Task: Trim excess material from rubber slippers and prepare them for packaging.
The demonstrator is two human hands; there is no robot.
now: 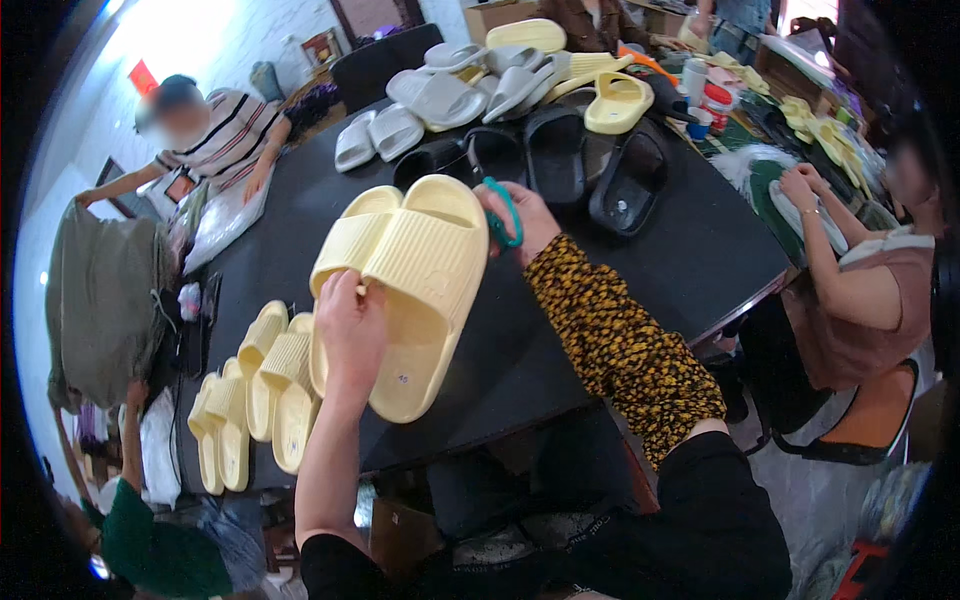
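My left hand (350, 325) grips pale yellow slide sandals (420, 290); my right hand (525, 220) holds green-handled scissors (503, 213) beside them.

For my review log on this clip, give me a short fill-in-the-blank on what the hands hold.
1. The left hand grips a pair of pale ____ slippers.
2. The right hand holds a ____ loop-handled tool beside their toe end.
3. More yellow slippers lie on the black table to the person's ____.

Missing words: yellow; green; left
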